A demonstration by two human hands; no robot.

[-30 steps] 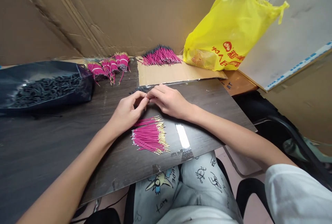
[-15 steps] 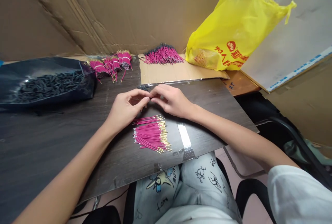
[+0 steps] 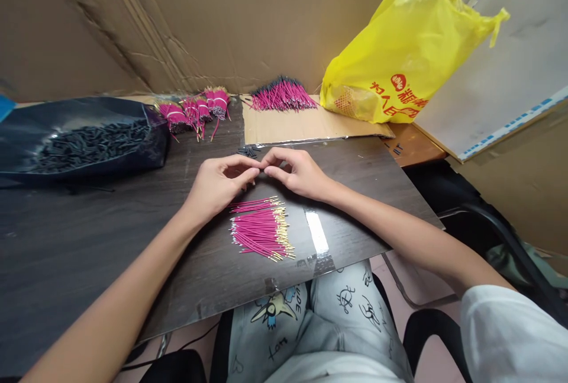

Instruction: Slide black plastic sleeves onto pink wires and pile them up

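Observation:
My left hand point(image 3: 216, 184) and my right hand point(image 3: 302, 176) meet fingertip to fingertip above the table, both in a pinch. Whatever lies between the fingertips is too small and covered to make out. Just behind the fingers is a small pile of black sleeves point(image 3: 248, 151). Nearer to me lies a row of pink wires point(image 3: 257, 230) with gold tips pointing right and silvery ends left. A few more pink wires point(image 3: 252, 205) lie at the row's far side, close under my left hand.
A dark bag point(image 3: 156, 146) full of black sleeves lies open at the left. Tied bundles of pink wires point(image 3: 195, 112) stand behind it. Pink wires with black ends point(image 3: 284, 95) rest on a cardboard sheet point(image 3: 306, 125). A yellow plastic bag point(image 3: 390, 57) stands at the back right.
The fingertips stay together, with the right fingers slightly shifted and more of the black sleeve pile showing. The whole view has moved a little; the wires on the table look unchanged.

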